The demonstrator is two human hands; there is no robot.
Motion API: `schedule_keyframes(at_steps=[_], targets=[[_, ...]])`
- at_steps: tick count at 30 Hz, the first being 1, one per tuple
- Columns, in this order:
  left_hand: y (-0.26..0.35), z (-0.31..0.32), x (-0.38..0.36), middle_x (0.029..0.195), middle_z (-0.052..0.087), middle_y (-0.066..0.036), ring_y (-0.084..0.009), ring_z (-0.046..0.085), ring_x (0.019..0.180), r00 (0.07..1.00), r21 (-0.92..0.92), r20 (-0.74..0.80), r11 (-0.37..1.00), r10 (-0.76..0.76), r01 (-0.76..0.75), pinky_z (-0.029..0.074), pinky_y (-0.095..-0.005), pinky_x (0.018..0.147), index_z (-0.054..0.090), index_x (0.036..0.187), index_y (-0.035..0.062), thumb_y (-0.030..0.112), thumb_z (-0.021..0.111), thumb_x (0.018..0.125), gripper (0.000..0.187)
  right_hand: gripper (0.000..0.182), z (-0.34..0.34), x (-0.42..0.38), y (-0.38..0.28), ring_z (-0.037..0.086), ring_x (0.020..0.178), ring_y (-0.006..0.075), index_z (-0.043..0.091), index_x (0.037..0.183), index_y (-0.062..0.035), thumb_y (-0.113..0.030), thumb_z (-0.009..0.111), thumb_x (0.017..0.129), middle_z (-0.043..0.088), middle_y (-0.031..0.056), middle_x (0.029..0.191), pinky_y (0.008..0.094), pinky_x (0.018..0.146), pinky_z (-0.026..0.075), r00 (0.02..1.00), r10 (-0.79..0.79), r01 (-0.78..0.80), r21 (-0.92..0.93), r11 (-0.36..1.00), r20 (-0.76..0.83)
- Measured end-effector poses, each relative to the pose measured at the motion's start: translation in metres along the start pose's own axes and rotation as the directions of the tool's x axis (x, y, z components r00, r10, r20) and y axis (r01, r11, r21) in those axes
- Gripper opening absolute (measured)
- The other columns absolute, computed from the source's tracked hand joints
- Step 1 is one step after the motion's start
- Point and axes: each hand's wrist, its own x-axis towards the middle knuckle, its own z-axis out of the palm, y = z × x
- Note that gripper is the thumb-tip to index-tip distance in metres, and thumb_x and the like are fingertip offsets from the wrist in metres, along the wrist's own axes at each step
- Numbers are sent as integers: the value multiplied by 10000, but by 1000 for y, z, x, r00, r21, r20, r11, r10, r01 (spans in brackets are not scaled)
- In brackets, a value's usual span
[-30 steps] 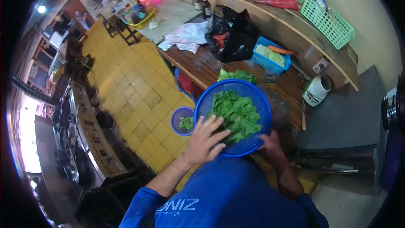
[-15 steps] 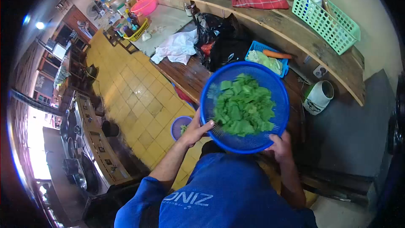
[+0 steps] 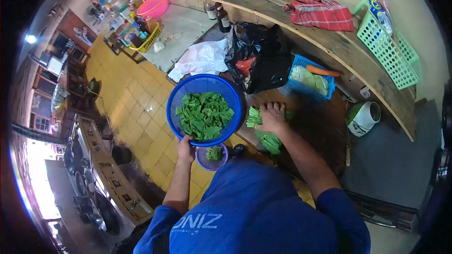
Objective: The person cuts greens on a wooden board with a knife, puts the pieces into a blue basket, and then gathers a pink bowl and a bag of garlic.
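Left hand (image 3: 186,149): closed on the near rim of the blue colander (image 3: 207,84), thumb over the edge, fingers mostly hidden beneath.
Right hand (image 3: 273,116): palm down on the green bunch (image 3: 268,142), fingers somewhat spread and bent over it; too covered to tell whether gripping or only pressing.
Green bunch: on the counter (image 3: 325,129), directly under the right hand and touching it, to the right of the blue colander; well apart from the left hand, so nearer to the right.
Long axis: partly covered by the right hand; pale stalks showing on the colander side, leaves trailing toward the body; full direction impossible to tell.
Blue colander: held up beside the counter edge, above the small purple bowl (image 3: 212,164); loaded with chopped leaves (image 3: 205,117).
Small purple bowl: lower down, near the floor, with some greens inside.
Light blue basket (image 3: 306,90): beyond the green bunch, holding a carrot (image 3: 322,71) and pale vegetable pieces.
Knife (image 3: 348,156): right of the green bunch, handle toward the body.
Black bag (image 3: 270,75): behind the green bunch, left of the light blue basket.
Count: one blue colander, one small purple bowl, one light blue basket, one carrot, one knife, two dark bottles (image 3: 222,18); chopped leaves too many and overlapped to count.
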Motion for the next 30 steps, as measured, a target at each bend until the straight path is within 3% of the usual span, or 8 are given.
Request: schedule_keyframes(at_steps=[2, 4, 8, 14, 16, 22, 28, 30], targets=[[-5, 8, 18, 1036, 606, -138, -281, 641, 842, 994, -57, 112, 998, 10, -3, 578, -448, 725, 476, 1127, 19, 66, 475, 805, 325, 869, 15, 24, -3, 282, 1331, 421, 377, 1357, -44, -418, 768, 677, 382, 238, 1377, 644, 1039, 219, 977, 79, -63, -86, 994, 196], [-9, 17, 32, 937, 588, -78, -204, 602, 660, 966, -174, 101, 952, -239, 253, 523, -315, 471, 473, 1171, 110, 127, 505, 878, 295, 948, 34, 35, -1, 283, 1332, 422, 339, 1384, -73, -406, 802, 627, 349, 236, 1401, 631, 1053, 216, 946, 146, -107, -145, 984, 289], [-16, 17, 31, 1222, 522, -115, -241, 560, 1043, 885, -203, 381, 910, -267, 362, 499, -425, 881, 391, 1316, 139, 379, 492, 953, 447, 912, 48, 13, 11, 421, 1218, 397, 375, 1363, -91, -378, 808, 613, 455, 204, 1294, 610, 996, 305, 961, 156, -131, -122, 984, 227], [-65, 14, 10, 1401, 399, -182, -347, 429, 1260, 640, 279, 546, 838, -541, 470, 444, -443, 916, 241, 1432, 125, 457, 549, 907, 694, 796, -14, -73, 51, 550, 1030, 378, 460, 1282, -113, -317, 770, 578, 564, 202, 1103, 523, 849, 444, 970, 233, -231, 30, 972, -69], [-65, 50, -1, 1278, 520, -130, -271, 518, 1164, 649, 522, 510, 803, -565, 289, 462, -393, 899, 260, 1434, 88, 405, 485, 952, 620, 798, -34, -107, 74, 546, 1055, 379, 469, 1275, -114, -312, 773, 564, 563, 207, 1117, 533, 878, 432, 952, 292, -290, 34, 956, -93], [-80, 164, -15, 1263, 552, -107, -162, 583, 1022, 558, 531, 728, 843, -399, -90, 494, -278, 765, 276, 1427, 43, 174, 561, 931, 587, 795, -85, -184, 121, 518, 1126, 353, 448, 1298, -153, -297, 802, 600, 539, 169, 1191, 556, 936, 397, 900, 433, -435, -142, 889, -45], [-95, 241, -55, 1188, 601, -101, -71, 553, 836, 599, 526, 740, 818, -306, -232, 477, -232, 723, 323, 1396, 38, 43, 568, 907, 547, 762, -58, -160, 137, 526, 1107, 369, 485, 1272, -150, -265, 793, 584, 579, 157, 1129, 597, 995, 306, 927, 370, -354, -187, 916, 59], [-103, 251, -60, 1216, 584, -94, -94, 571, 891, 594, 428, 782, 854, -186, -295, 485, -240, 735, 324, 1400, 62, 100, 558, 923, 532, 761, -30, -139, 144, 537, 1097, 351, 492, 1269, -161, -270, 795, 579, 595, 144, 1090, 596, 979, 328, 986, 157, -165, -136, 977, -63]])
